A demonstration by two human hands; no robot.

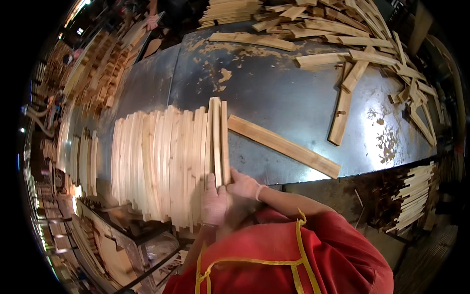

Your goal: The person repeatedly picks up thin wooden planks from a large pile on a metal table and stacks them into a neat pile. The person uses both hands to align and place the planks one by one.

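Observation:
A row of thin pale wood slats (161, 161) stands on edge, packed side by side on a grey metal table (274, 93). My left hand (214, 201), in a light glove, presses flat against the near ends of the slats at the row's right side. My right hand (243, 185), also gloved, grips the near end of the outermost slats (219, 137) at the right of the row. A single longer slat (284, 145) lies flat on the table just right of the row, angled away from my hands.
Many loose slats (352, 44) lie scattered across the table's far right. Stacks of cut wood (98, 73) stand at the left and another stack (411, 196) sits below the table's right edge. A red apron with yellow trim (293, 255) fills the lower middle.

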